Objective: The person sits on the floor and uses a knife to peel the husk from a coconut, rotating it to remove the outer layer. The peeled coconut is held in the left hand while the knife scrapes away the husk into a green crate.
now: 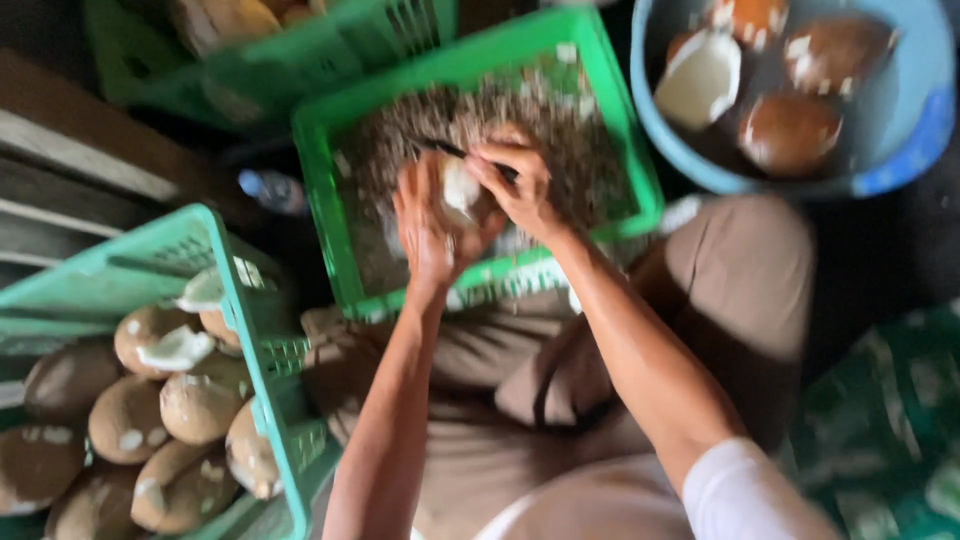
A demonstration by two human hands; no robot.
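My left hand (428,225) cups a piece of coconut (460,188) whose white flesh shows. My right hand (520,185) grips a dark-handled knife or peeler (440,148) laid against that piece. Both hands are over a green plastic crate (625,160) that holds brown peelings. The view is blurred, so the blade itself is unclear.
At the lower left a green crate (240,300) holds several brown coconuts (128,420). A blue tub (900,130) at the upper right holds coconut pieces, brown and white. Another green crate (330,50) stands behind. My knees in brown trousers (740,270) sit under the crate.
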